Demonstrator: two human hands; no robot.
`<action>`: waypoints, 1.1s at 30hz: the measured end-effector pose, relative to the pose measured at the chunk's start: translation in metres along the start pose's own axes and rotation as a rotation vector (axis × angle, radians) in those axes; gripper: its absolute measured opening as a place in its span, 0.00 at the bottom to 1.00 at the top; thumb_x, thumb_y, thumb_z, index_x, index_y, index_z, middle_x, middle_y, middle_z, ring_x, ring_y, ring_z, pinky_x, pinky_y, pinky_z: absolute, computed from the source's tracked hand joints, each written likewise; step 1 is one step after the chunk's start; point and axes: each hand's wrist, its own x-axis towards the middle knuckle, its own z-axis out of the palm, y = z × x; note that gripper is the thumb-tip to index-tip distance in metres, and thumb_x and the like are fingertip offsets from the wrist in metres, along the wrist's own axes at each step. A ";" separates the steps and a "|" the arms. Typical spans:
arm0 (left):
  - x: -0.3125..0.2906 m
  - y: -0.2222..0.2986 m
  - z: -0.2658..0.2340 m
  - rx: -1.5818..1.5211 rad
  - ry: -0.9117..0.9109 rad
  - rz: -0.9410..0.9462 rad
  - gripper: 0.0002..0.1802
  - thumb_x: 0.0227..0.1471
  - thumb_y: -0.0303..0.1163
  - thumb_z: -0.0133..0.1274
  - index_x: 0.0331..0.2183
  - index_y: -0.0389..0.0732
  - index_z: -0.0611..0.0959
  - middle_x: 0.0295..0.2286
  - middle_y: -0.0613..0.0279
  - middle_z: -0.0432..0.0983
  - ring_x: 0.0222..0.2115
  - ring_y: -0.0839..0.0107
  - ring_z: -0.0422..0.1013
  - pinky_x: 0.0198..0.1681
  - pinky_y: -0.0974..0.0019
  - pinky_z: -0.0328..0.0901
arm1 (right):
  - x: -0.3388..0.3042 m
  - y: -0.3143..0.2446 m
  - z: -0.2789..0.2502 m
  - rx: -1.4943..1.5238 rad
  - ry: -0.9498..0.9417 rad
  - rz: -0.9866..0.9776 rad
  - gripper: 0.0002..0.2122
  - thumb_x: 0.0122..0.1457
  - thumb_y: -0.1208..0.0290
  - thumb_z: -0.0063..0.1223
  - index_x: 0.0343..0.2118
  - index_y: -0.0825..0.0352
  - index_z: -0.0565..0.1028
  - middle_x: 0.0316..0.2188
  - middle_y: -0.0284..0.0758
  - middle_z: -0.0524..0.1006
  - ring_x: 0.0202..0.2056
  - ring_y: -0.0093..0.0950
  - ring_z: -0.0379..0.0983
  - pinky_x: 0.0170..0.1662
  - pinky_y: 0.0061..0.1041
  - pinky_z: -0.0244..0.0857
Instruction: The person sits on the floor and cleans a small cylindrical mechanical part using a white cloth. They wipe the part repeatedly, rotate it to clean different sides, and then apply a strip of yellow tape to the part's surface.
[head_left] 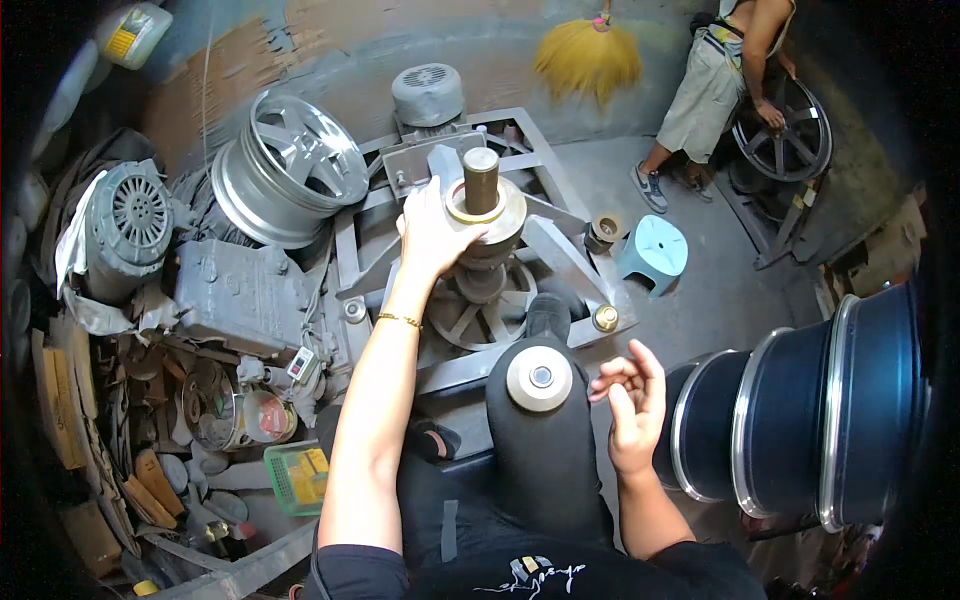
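Observation:
My left hand (432, 232) curves round the left side of a round metal hub (508, 222), its thumb in front and its fingers toward the back. A brass-coloured ring (456, 203) lies on the hub's top, round an upright steel shaft (481, 178). Below the hub, a spoked wheel (468, 325) sits within a grey metal frame (568, 185). Resting on my right thigh is a cone-shaped metal piece (526, 385) with a hole in its middle. Beside it my right hand (635, 405) is raised, fingers loosely bent and apart, holding nothing.
An electric motor (428, 97) stands behind the frame, a silver wheel rim (262, 205) to its left. Dark blue rims (785, 410) lie stacked at right. A light blue stool (655, 250) stands beyond the frame. Another person (700, 85) handles a dark wheel (800, 130) at far right.

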 end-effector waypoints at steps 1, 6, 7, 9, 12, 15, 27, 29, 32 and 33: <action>0.005 0.002 0.010 0.011 0.008 -0.017 0.63 0.31 0.59 0.71 0.61 0.33 0.64 0.56 0.39 0.67 0.60 0.47 0.60 0.64 0.46 0.53 | -0.001 -0.001 -0.001 -0.016 0.008 0.014 0.25 0.62 0.82 0.46 0.62 0.73 0.58 0.44 0.39 0.74 0.38 0.23 0.73 0.43 0.22 0.70; 0.027 0.010 0.028 -0.005 -0.134 -0.097 0.63 0.30 0.58 0.70 0.62 0.35 0.63 0.56 0.41 0.66 0.61 0.47 0.57 0.63 0.41 0.48 | -0.003 0.001 -0.012 -0.030 -0.005 0.038 0.23 0.63 0.81 0.46 0.61 0.73 0.61 0.43 0.38 0.74 0.37 0.23 0.74 0.42 0.21 0.70; 0.029 0.012 0.027 -0.032 -0.202 -0.116 0.64 0.30 0.58 0.70 0.63 0.35 0.61 0.57 0.41 0.65 0.63 0.47 0.54 0.64 0.39 0.45 | -0.003 0.001 -0.013 -0.025 0.002 0.049 0.22 0.63 0.81 0.46 0.61 0.73 0.61 0.43 0.38 0.74 0.37 0.22 0.73 0.42 0.21 0.70; 0.029 0.017 0.027 -0.023 -0.173 -0.130 0.63 0.31 0.56 0.70 0.63 0.36 0.61 0.55 0.42 0.66 0.62 0.48 0.55 0.64 0.39 0.45 | 0.000 0.003 -0.014 -0.006 0.007 0.056 0.22 0.63 0.81 0.46 0.60 0.73 0.61 0.42 0.38 0.74 0.37 0.22 0.73 0.43 0.21 0.70; 0.026 0.026 0.025 -0.074 -0.087 -0.120 0.60 0.31 0.50 0.69 0.62 0.36 0.61 0.54 0.42 0.66 0.60 0.48 0.58 0.63 0.42 0.48 | 0.001 0.014 -0.011 -0.067 0.025 -0.002 0.22 0.63 0.81 0.47 0.60 0.73 0.62 0.42 0.37 0.74 0.37 0.22 0.73 0.44 0.21 0.70; 0.022 0.039 0.022 -0.122 0.089 -0.078 0.60 0.30 0.50 0.68 0.62 0.36 0.61 0.54 0.43 0.65 0.58 0.48 0.60 0.63 0.47 0.51 | 0.001 0.018 -0.008 -0.110 0.039 -0.031 0.20 0.63 0.81 0.47 0.58 0.73 0.64 0.42 0.37 0.74 0.37 0.21 0.73 0.45 0.21 0.69; -0.039 0.093 -0.062 -0.365 0.221 0.661 0.55 0.33 0.32 0.70 0.62 0.42 0.62 0.57 0.44 0.62 0.56 0.45 0.63 0.59 0.49 0.59 | 0.132 0.007 0.037 0.104 -0.206 0.126 0.17 0.68 0.68 0.49 0.56 0.71 0.70 0.43 0.37 0.78 0.37 0.22 0.75 0.38 0.21 0.71; -0.054 0.093 -0.072 -0.359 0.224 0.616 0.55 0.33 0.30 0.70 0.63 0.42 0.61 0.57 0.44 0.62 0.56 0.45 0.63 0.59 0.49 0.59 | 0.138 0.014 0.037 0.092 -0.261 0.147 0.16 0.68 0.67 0.49 0.54 0.71 0.72 0.41 0.37 0.79 0.35 0.22 0.76 0.37 0.21 0.72; -0.060 0.085 -0.079 -0.388 0.242 0.600 0.55 0.34 0.30 0.70 0.63 0.43 0.60 0.57 0.43 0.62 0.56 0.45 0.63 0.59 0.49 0.59 | 0.143 0.012 0.047 0.101 -0.342 0.175 0.16 0.68 0.66 0.49 0.51 0.73 0.73 0.38 0.36 0.79 0.34 0.22 0.77 0.37 0.22 0.73; -0.062 0.082 -0.081 -0.396 0.254 0.588 0.55 0.34 0.30 0.70 0.63 0.43 0.60 0.57 0.43 0.62 0.56 0.44 0.63 0.59 0.48 0.59 | 0.143 0.008 0.053 0.109 -0.366 0.185 0.15 0.68 0.66 0.49 0.50 0.73 0.73 0.37 0.36 0.79 0.34 0.23 0.77 0.37 0.22 0.73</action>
